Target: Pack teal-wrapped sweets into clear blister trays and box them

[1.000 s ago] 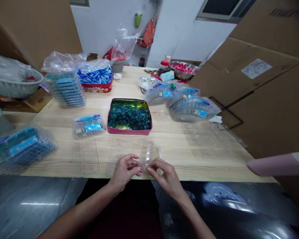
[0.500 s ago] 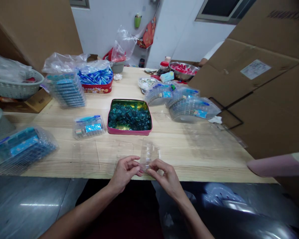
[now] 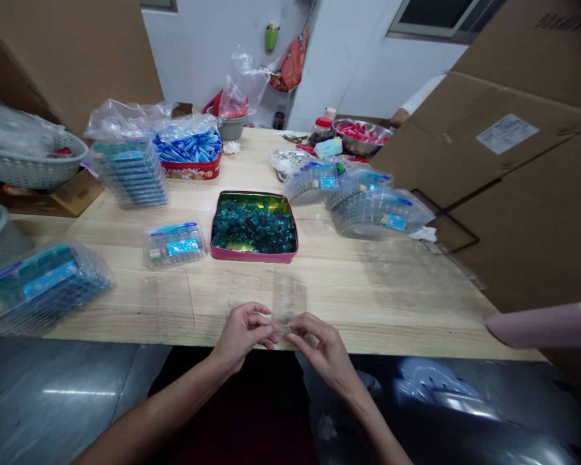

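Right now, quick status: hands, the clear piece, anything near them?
Left hand and right hand pinching clear plastic tray, held upright. Beyond it, pink-rimmed tin of teal pieces on wooden table.

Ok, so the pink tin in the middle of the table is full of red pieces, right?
Not quite, the colour is wrong: the head view shows the pink tin in the middle of the table is full of blue-green pieces, not red ones.
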